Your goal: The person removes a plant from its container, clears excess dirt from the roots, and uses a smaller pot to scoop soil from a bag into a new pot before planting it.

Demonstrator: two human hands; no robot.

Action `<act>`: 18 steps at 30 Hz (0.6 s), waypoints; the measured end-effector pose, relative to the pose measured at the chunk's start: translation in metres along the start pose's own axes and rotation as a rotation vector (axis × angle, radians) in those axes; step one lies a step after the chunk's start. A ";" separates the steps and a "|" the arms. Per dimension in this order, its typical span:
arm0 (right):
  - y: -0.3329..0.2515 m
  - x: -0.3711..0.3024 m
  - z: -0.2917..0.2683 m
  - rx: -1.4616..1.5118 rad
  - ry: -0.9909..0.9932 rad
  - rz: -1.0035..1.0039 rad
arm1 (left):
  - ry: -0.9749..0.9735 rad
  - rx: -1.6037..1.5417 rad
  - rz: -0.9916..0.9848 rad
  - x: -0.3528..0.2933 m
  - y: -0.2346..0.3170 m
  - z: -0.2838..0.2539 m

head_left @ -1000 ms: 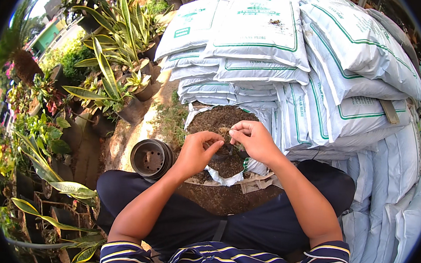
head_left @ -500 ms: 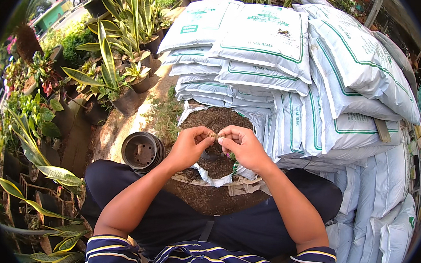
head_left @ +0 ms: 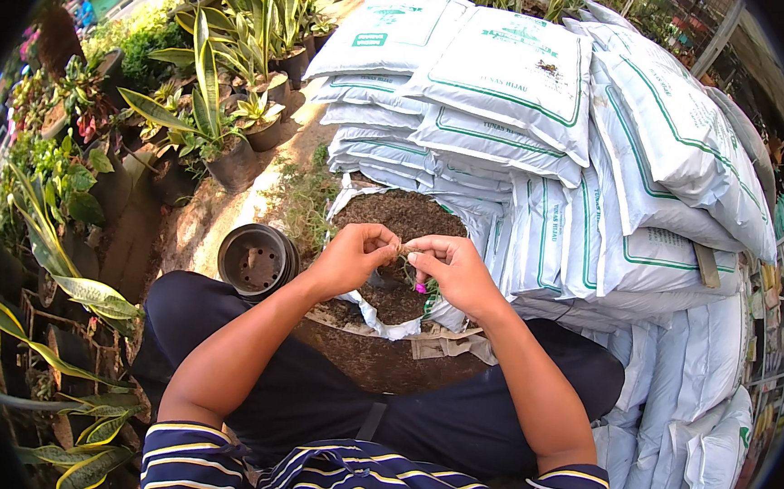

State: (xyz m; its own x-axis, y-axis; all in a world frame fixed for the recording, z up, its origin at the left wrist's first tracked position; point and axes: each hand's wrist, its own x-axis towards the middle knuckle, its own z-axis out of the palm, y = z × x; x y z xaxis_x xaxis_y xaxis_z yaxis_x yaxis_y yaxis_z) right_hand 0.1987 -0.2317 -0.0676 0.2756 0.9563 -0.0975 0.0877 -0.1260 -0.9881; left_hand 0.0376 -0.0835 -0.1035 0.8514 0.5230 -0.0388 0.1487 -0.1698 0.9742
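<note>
My left hand (head_left: 352, 258) and my right hand (head_left: 456, 269) meet fingertip to fingertip above an opened sack of dark soil (head_left: 400, 214). Both pinch a tiny brownish, stringy bit (head_left: 402, 252) between thumb and fingers; its kind is too small to make out. Just beneath the right fingertips shows a magenta flower (head_left: 421, 287) with some green leaves by it. What stands under the hands in the soil is mostly hidden by them. The sack's white rim is rolled down around the soil.
Stacked black plastic pots (head_left: 257, 261) with drainage holes stand beside my left knee. White filled sacks (head_left: 504, 66) are piled high ahead and to the right. Potted snake plants (head_left: 204, 95) and other greenery line the left side. My crossed legs frame the near side.
Both hands stay pinched together over the soil, with a slight shift of the fingers. The magenta flower shows more plainly below the right hand. The whole view has tilted a little.
</note>
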 end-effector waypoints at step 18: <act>0.025 0.009 -0.005 -0.054 0.050 -0.030 | -0.031 0.175 -0.022 -0.004 0.007 0.008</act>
State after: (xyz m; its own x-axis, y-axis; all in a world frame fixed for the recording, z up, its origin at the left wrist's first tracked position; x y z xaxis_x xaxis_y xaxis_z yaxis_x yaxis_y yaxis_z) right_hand 0.2084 -0.2281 -0.0930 0.3193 0.9457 -0.0608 0.1476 -0.1130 -0.9826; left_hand 0.0395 -0.0938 -0.0985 0.8619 0.5023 -0.0694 0.2504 -0.3025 0.9197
